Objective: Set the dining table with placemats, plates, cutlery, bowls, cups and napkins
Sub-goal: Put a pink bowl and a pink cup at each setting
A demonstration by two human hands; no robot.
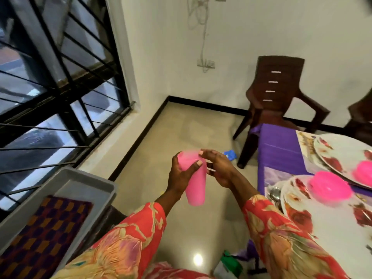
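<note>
While left hand (182, 174) wraps pink cup (194, 183) mid-frame, above floor, thumb across its side, right hand (218, 171) curls fingertips over cup rim. Cup tilted, mouth up-left. Right of frame: table (275, 152) with purple cloth, 2 floral plates (342, 150), 2 pink bowls (330, 187), spoon (274, 193). Lower left: grey tray (90, 181) holding checkered placemat (44, 234).

Two floral plates (340, 150) (322, 220) and two pink bowls (330, 187) (365, 170) are counted on the table. One pink cup (196, 184), one grey tray (66, 184) and two brown chairs (275, 97) (362, 117) are seen.

Bowl (330, 185) on plate (306, 206); tray (80, 184) far left.
</note>
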